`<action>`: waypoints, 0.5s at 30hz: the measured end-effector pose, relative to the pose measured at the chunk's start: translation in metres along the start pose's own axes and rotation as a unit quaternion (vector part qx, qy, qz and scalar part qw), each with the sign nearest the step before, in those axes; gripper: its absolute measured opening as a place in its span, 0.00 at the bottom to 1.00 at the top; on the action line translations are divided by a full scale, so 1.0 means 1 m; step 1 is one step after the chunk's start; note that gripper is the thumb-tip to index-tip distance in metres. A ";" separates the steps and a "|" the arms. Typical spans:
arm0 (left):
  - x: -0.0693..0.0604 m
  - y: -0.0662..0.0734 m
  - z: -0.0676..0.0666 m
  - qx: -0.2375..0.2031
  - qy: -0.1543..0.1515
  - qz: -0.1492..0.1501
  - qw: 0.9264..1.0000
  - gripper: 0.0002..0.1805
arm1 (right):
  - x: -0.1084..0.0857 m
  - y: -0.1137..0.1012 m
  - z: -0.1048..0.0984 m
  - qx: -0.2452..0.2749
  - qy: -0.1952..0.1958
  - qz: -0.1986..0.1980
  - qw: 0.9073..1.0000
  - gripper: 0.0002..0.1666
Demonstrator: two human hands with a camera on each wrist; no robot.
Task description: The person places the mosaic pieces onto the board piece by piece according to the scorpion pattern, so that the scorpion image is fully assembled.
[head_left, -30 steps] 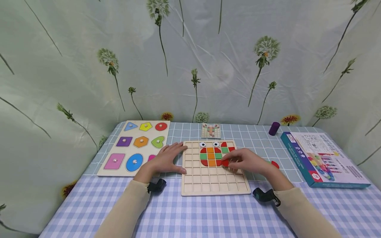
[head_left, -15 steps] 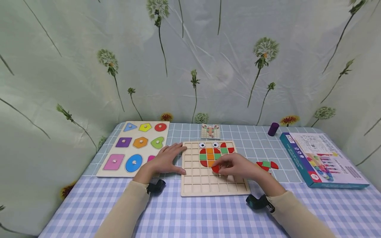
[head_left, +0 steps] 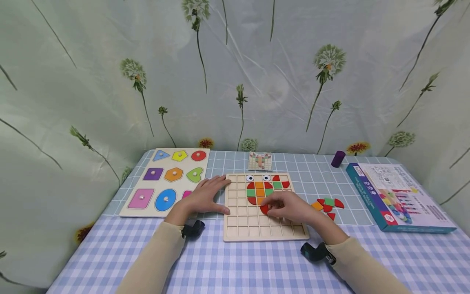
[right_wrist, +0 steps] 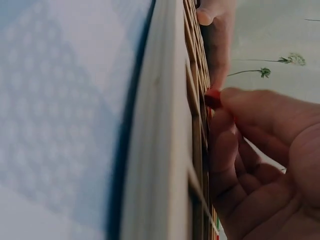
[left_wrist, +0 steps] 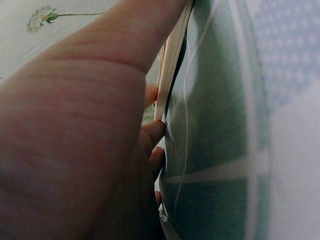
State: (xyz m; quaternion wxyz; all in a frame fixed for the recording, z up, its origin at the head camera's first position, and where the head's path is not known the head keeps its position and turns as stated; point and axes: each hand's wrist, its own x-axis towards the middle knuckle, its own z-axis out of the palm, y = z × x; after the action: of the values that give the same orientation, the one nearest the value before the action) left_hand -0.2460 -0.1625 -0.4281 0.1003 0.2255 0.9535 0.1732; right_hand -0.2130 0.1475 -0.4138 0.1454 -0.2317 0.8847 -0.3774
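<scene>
A wooden grid board (head_left: 238, 232) lies on the table with red, green and orange pieces and two eye pieces (head_left: 266, 178) set in its squares. Between thumb and fingers my right hand (head_left: 288, 207) pinches a red piece (head_left: 264, 209) just above the board, below the orange column (head_left: 260, 192). The right wrist view shows that red piece (right_wrist: 213, 98) close to the grid; its full outline is covered by fingertips. My left hand (head_left: 207, 196) rests with spread fingers at the board's left edge, and in the left wrist view its fingertips (left_wrist: 157, 131) touch that edge.
Loose red, green and orange pieces (head_left: 329, 202) lie right of the board. A small pattern card (head_left: 260, 162) stands behind it. To the left is a knobbed shape puzzle (head_left: 167, 163); to the right are a flat box (head_left: 404, 200) and a purple cylinder (head_left: 338, 159).
My right hand has moved left and slightly nearer across the board with the red piece, uncovering the loose pieces at the right. The left hand has stayed in place.
</scene>
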 end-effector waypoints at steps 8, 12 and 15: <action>-0.001 0.001 -0.001 -0.004 0.001 0.006 1.000 0.57 | -0.001 -0.002 0.004 -0.016 0.018 -0.003 1.000 0.14; 0.000 0.001 -0.001 0.002 0.000 0.001 1.000 0.57 | -0.001 0.000 0.005 -0.016 0.024 -0.015 0.999 0.13; 0.000 0.001 -0.001 0.001 0.002 0.003 1.000 0.57 | -0.001 0.001 0.006 -0.016 0.029 -0.030 0.999 0.11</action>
State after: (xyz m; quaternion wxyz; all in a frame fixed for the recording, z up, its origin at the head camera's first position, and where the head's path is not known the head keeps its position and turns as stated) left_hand -0.2454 -0.1616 -0.4269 0.0972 0.2276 0.9533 0.1731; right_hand -0.2102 0.1448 -0.4191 0.1046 -0.2497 0.8872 -0.3736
